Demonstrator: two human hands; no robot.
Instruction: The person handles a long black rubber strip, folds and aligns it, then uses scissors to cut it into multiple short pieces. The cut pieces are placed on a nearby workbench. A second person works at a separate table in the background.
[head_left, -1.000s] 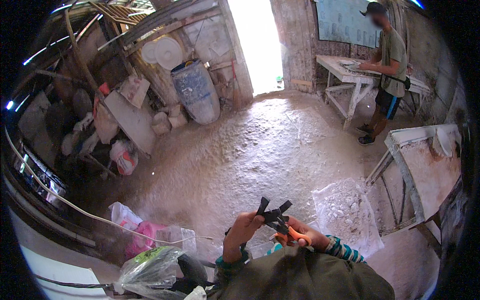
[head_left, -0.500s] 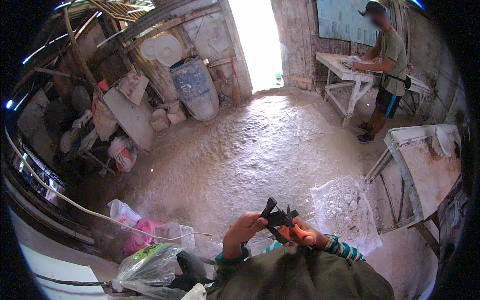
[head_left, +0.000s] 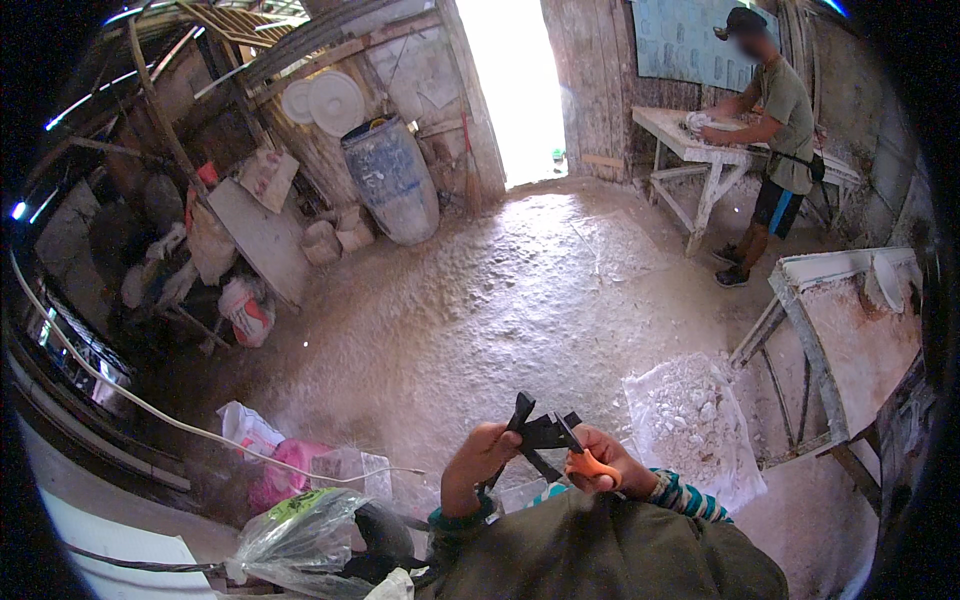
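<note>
In front of my body, my left hand (head_left: 476,458) pinches a black strip of flexible-looking material (head_left: 541,434). The strip is bent, with one end sticking up and another hanging down. Orange-handled scissors (head_left: 597,470) are in my right hand (head_left: 620,458), whose fingers curl round the handles. Their dark blades lie at the right end of the black strip. Black on black, I cannot tell where blade and strip part.
A plastic-covered bundle (head_left: 295,535) and a pink bag (head_left: 278,475) lie at lower left beside a pale cable (head_left: 150,408). A rubble-covered white sack (head_left: 695,425) is on the right, near a worktable (head_left: 850,330). A person (head_left: 790,110) works at a far bench (head_left: 680,135).
Both hands have shifted slightly, and the strip has turned a little. The scissors have moved left, and their blades look closer together. The far person's hands have moved slightly.
</note>
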